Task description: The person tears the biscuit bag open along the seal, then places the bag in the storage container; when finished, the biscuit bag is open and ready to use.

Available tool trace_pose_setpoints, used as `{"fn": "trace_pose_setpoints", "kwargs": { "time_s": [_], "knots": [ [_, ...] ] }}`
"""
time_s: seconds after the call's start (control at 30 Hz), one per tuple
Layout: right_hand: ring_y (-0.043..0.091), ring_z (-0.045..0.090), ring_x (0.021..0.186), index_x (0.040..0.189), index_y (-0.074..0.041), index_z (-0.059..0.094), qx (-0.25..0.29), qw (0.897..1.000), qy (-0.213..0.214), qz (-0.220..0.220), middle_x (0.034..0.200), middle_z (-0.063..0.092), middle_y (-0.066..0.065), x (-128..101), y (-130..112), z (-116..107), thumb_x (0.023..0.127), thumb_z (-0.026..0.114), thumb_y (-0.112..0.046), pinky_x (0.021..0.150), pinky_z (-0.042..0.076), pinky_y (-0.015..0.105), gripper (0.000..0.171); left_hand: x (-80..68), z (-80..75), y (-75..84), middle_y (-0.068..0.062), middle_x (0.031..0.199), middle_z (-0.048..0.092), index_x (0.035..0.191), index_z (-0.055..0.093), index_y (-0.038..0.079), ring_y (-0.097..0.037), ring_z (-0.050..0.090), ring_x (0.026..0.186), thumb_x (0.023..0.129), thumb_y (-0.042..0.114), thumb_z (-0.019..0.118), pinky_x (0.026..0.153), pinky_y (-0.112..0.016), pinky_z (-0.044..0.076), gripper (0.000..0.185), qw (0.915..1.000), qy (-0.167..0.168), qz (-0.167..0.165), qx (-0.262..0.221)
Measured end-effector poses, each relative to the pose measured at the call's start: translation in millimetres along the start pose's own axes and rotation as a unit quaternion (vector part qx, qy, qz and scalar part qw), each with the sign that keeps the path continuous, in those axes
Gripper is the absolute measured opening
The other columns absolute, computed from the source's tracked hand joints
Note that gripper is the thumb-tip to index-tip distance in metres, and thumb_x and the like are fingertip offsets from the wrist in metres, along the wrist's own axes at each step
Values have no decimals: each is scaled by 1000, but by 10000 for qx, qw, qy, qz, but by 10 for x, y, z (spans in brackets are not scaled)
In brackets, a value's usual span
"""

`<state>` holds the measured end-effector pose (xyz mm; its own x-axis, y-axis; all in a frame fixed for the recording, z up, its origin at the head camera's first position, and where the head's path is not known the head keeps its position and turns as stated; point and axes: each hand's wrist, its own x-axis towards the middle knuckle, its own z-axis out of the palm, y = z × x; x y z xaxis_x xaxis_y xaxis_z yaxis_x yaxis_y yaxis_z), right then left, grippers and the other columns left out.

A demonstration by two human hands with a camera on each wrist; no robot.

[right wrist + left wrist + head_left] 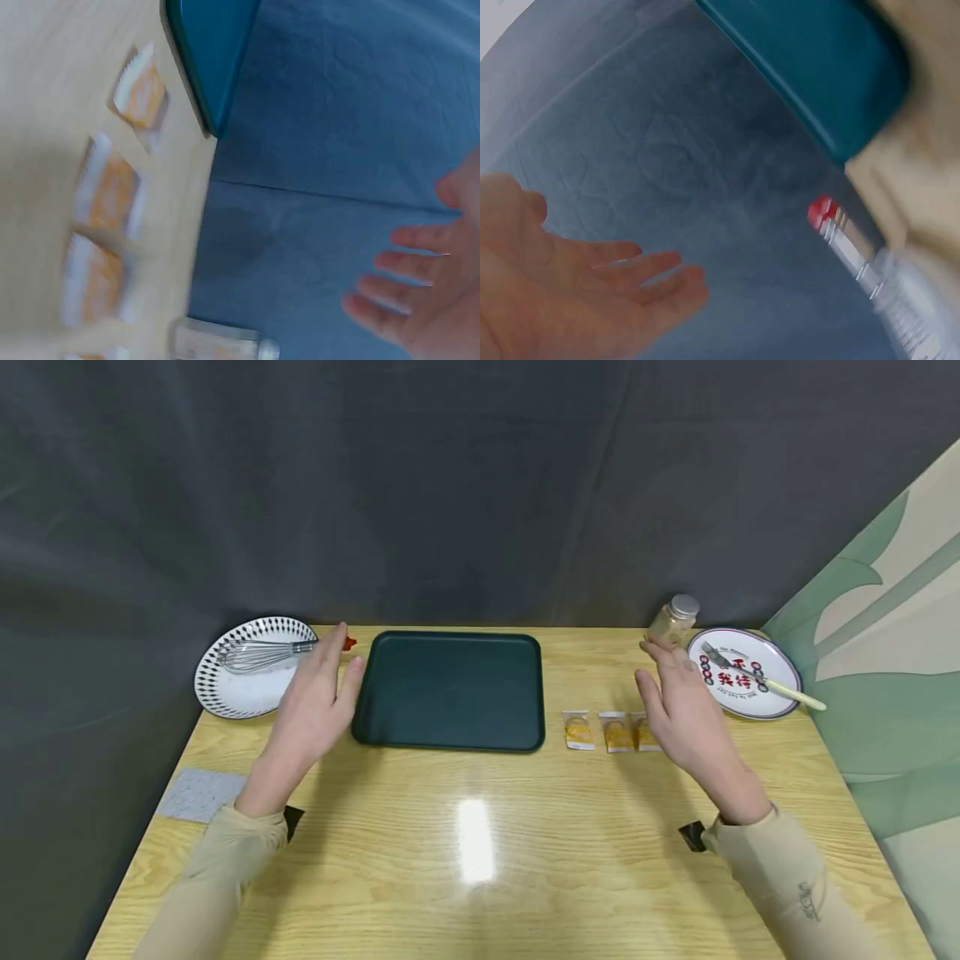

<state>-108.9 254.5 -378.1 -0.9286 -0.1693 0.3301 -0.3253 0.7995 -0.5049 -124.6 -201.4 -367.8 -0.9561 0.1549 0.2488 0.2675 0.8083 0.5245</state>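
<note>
My left hand (311, 710) is raised over the table with its fingers straight, holding nothing. It overlaps the handle of a wire whisk (258, 654) that lies on a white plate with a black diamond rim (228, 697). In the left wrist view, the whisk's red handle end (823, 212) shows beyond the fingers. My right hand (688, 714), also holding nothing, has its fingers extended near a glass jar (670, 622) with a silver lid. Several small orange-and-white packets (578, 730) lie beside this hand, partly hidden by it in the head view. Between the hands sits a dark green tray (450, 747).
A fork (787, 692) with a pale yellow handle lies across a white plate with red characters (750, 706) at the right. A grey speckled flat piece (197, 795) lies at the left edge. Dark cloth (465, 493) hangs behind the wooden table (397, 860).
</note>
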Motion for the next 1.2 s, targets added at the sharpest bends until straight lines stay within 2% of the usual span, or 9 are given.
{"fn": "trace_pose_setpoints", "kwargs": {
  "time_s": [0.07, 0.17, 0.3, 0.53, 0.7, 0.8, 0.93, 1.07, 1.2],
  "knots": [
    [51, 56, 131, 146, 11, 53, 454, 9986, 173, 198, 144, 56, 32, -60, 17, 54, 115, 47, -13, 102, 48, 62, 40, -7, 117, 26, -28, 160, 46, 163, 36, -7, -47, 43, 147, 118, 40, 37, 119, -62, 34, 64, 9983, -93, -225, -525],
    [48, 68, 110, 135, 12, 60, 966, 9934, 329, 526, 126, 68, 30, -142, 64, 184, 113, 51, -7, 88, 59, 33, 31, -54, 375, 121, -28, 149, 57, 157, 46, -7, -44, 58, 133, 118, 37, 38, 110, -60, 46, 59, 9902, -130, -513, -1294],
    [46, 73, 99, 128, 14, 63, 1335, 9870, 111, 891, 116, 72, 30, -227, 123, 364, 111, 55, -4, 76, 48, 5, 26, -142, 833, 380, -25, 138, 66, 149, 56, -7, -38, 69, 119, 118, 28, 43, 100, -55, 56, 49, 9719, -168, -485, -2298],
    [46, 73, 104, 129, 14, 63, 1298, 9822, -412, 1293, 116, 72, 31, -319, 157, 571, 111, 56, -5, 89, 61, 50, 27, -213, 1532, 952, -21, 136, 69, 149, 57, -6, -32, 72, 117, 119, 27, 39, 102, -51, 56, 48, 9344, -998, -452, -3390],
    [46, 73, 105, 128, 14, 64, 1383, 9794, -511, 1382, 116, 72, 32, -344, 148, 649, 110, 56, -3, 92, 60, 56, 26, -184, 1889, 1229, -19, 145, 63, 152, 55, -4, -32, 65, 130, 119, 37, 36, 108, -48, 52, 56, 9232, -1612, -413, -3465],
    [48, 72, 107, 128, 16, 63, 1417, 9787, -556, 1377, 118, 71, 33, -345, 139, 703, 109, 56, -1, 92, 60, 56, 26, -115, 2294, 1184, -11, 147, 63, 154, 56, 4, -25, 61, 134, 116, 55, 35, 109, -44, 52, 67, 9251, -1791, -339, -3331],
    [49, 70, 111, 129, 17, 62, 1358, 9791, -686, 1350, 120, 69, 34, -365, 118, 770, 108, 57, 1, 94, 59, 58, 27, -85, 2763, 1049, 1, 150, 62, 157, 56, 17, -18, 56, 139, 109, 72, 34, 113, -45, 48, 76, 9122, -2050, -644, -3488],
    [48, 70, 112, 131, 17, 61, 1344, 9779, -850, 1358, 119, 70, 34, -388, 86, 805, 108, 57, 1, 95, 59, 57, 28, -107, 2755, 1100, 3, 147, 63, 156, 57, 16, -18, 55, 139, 111, 66, 38, 113, -46, 47, 70, 8998, -2159, -959, -3668],
    [46, 70, 111, 132, 16, 61, 1322, 9781, -883, 1346, 118, 71, 33, -392, 59, 815, 108, 58, 0, 93, 59, 58, 29, -113, 2501, 1252, -6, 140, 67, 151, 60, 6, -22, 63, 129, 115, 52, 42, 108, -41, 52, 61, 8839, -2175, -1144, -3979]
  ]
}}
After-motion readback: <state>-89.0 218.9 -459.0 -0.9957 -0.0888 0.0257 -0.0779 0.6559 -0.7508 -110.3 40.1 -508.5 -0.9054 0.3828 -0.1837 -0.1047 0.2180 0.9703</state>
